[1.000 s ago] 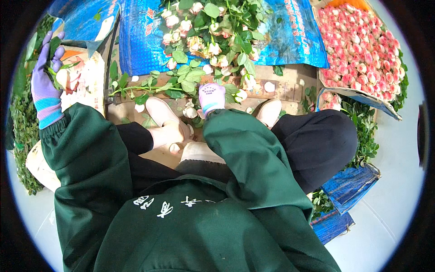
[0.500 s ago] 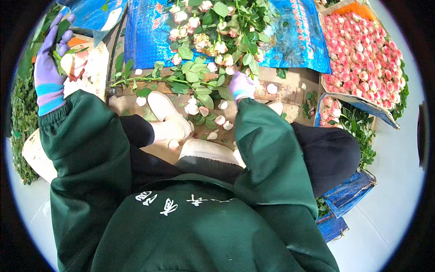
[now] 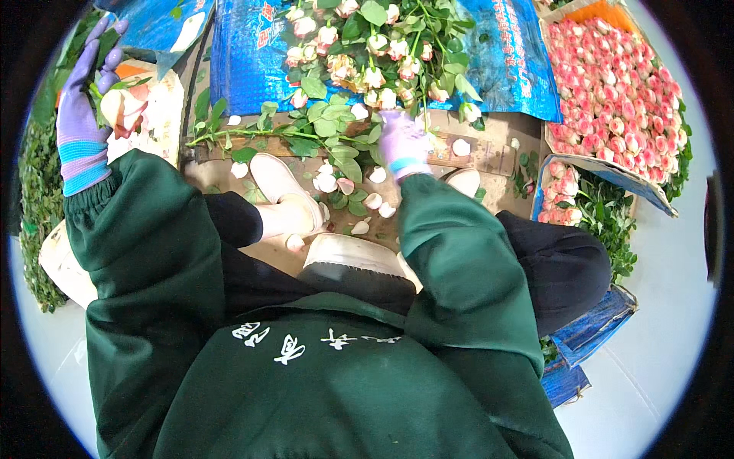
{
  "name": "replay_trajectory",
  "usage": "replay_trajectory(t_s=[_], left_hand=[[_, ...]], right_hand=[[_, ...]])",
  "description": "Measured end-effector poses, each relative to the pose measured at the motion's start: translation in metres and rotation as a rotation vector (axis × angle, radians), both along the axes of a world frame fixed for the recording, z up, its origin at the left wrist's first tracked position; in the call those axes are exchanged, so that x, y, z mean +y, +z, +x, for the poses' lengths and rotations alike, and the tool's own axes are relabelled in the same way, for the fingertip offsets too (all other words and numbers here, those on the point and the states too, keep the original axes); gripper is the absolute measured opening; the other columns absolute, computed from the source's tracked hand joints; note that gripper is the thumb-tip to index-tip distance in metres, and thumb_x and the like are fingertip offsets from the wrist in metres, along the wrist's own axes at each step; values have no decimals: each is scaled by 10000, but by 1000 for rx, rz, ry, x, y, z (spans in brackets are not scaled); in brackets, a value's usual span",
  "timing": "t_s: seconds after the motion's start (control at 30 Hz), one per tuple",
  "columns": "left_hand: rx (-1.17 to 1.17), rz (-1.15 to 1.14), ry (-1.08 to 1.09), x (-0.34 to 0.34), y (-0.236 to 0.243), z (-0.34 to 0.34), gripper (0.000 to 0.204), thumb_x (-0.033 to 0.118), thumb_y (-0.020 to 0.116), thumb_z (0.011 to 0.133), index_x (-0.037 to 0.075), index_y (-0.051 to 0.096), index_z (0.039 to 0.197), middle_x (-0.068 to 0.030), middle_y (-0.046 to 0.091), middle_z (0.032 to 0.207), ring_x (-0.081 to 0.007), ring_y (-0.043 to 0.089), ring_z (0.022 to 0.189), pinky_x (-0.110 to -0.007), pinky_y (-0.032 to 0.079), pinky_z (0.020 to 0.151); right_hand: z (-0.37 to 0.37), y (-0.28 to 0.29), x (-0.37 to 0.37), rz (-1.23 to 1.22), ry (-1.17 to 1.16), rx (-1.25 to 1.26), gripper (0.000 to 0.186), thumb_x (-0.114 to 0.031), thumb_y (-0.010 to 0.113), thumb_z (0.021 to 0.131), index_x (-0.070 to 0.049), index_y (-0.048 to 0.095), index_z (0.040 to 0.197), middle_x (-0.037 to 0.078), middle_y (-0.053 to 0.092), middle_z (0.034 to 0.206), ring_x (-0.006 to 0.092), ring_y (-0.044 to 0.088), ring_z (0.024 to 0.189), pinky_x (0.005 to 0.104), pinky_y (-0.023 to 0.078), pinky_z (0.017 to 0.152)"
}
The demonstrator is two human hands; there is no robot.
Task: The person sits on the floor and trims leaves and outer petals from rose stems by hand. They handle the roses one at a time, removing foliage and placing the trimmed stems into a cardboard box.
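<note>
One rose [image 3: 125, 111] in the lilac-gloved left hand [image 3: 90, 92], beyond the left edge of one blue sheet [image 3: 248, 80]: pale cream-pink, half-open, outer petals flared, bloom beside the palm, fingers curved narrowly around stem and leaf. One lilac-gloved right hand [image 3: 404, 141], blurred, at the sheet's near edge, just below one heap of pale roses [image 3: 367, 57]; grip impossible to tell. One leafy stem [image 3: 329, 121] along one wooden plank [image 3: 489, 157]. Two bundles of pink roses [image 3: 612, 99], one large, one small, past the sheet's right edge. Two pale shoes [image 3: 284, 190] nearer.
</note>
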State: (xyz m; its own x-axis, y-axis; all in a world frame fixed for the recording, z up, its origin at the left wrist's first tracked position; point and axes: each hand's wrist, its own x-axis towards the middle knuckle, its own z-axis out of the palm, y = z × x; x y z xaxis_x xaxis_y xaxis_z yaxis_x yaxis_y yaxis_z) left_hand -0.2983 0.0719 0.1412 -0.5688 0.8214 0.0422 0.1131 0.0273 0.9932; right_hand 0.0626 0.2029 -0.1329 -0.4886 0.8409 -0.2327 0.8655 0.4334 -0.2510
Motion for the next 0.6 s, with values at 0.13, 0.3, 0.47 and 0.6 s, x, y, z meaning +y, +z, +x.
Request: replay_trajectory(t_s=[0.13, 0.3, 0.47, 0.6], left_hand=[[449, -80, -14, -2, -4, 9, 415, 22, 405, 921, 2, 378, 1335, -82, 515, 1276, -26, 504, 887, -129, 409, 683], [328, -72, 21, 3, -4, 7, 405, 34, 397, 932, 7, 381, 1336, -81, 519, 1273, -12, 513, 839, -128, 411, 653], [362, -116, 23, 10, -7, 6, 401, 47, 393, 939, 15, 380, 1339, -82, 540, 1249, -4, 544, 816, -123, 419, 626], [443, -134, -22, 11, -8, 8, 415, 33, 425, 923, 10, 382, 1336, -83, 538, 1251, -4, 549, 838, -123, 426, 645]], right_hand=[[-20, -24, -68, -14, 128, -148, 448, -201, 610, 768, -120, 455, 1181, 104, 484, 1156, 255, 491, 1094, 427, 466, 768], [-14, -20, -73, -37, 160, -133, 649, -329, 756, 631, -98, 450, 1155, 78, 517, 1062, 227, 526, 996, 382, 480, 701], [-14, -24, -67, 27, 168, -171, 318, -155, 595, 761, -109, 497, 1060, 81, 546, 976, 240, 563, 913, 395, 477, 646], [-15, -30, -58, 24, 206, -254, 210, -132, 508, 812, -140, 533, 1020, 65, 557, 917, 225, 578, 862, 400, 465, 601]])
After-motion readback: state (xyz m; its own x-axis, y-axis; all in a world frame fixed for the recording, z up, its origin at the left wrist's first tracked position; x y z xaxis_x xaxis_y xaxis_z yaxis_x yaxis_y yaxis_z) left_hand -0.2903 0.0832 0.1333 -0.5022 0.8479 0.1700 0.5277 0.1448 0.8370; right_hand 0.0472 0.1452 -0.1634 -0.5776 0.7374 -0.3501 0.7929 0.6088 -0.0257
